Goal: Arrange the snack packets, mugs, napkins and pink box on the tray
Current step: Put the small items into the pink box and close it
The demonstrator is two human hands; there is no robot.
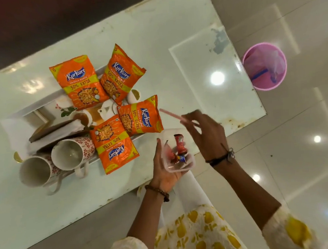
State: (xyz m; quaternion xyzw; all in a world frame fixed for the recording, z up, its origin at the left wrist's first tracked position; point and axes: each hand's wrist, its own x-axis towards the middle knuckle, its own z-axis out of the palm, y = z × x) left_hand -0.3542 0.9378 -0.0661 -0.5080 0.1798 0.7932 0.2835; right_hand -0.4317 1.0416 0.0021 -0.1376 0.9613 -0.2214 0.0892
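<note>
Several orange Kurkure snack packets (80,82) lie on a white tray (38,104) on the pale table. Two white mugs with red flowers (70,153) lie on their sides at the tray's near left end. White napkins (56,131) rest behind them. My left hand (163,168) holds a clear box (178,153) with small wrapped sweets inside, at the table's near edge beside the tray. My right hand (205,132) holds the box's pink lid (175,116) edge-on, just above and right of the box.
A pink waste bin (265,65) stands on the tiled floor beyond the table's right end. A glass panel (214,70) covers the table's right part. The table's near edge runs close to my body.
</note>
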